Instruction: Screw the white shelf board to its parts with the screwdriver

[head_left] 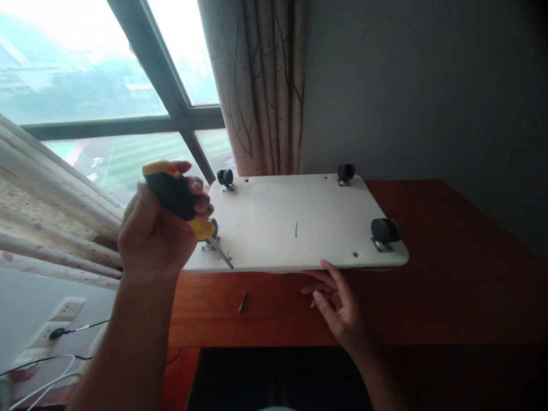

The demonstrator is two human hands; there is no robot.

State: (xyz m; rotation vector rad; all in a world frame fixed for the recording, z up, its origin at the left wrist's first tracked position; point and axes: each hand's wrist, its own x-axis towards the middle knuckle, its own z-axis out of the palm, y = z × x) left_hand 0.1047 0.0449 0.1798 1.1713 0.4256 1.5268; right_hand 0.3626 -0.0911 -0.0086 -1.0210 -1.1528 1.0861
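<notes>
My left hand (148, 228) is wrapped round the yellow and black handle of a screwdriver (173, 191). Its metal shaft slants down to the right, the tip over the near left edge of a white board (278, 211). At that edge my right hand (336, 302) has its fingers apart, the index finger at the rim and other fingers below it. Black casters stand up from the board's corners: far left (225, 178), far right (346, 173), near right (385, 231), and near left, partly behind the screwdriver. Small holes and a short dark mark show on the board.
Between the board and the table's front edge lies a small metal bit or screw (242, 301). The board rests on a reddish-brown wooden table (432, 274). A window and curtains (261, 85) border the left and back. Sockets (68, 308) and cables are at lower left.
</notes>
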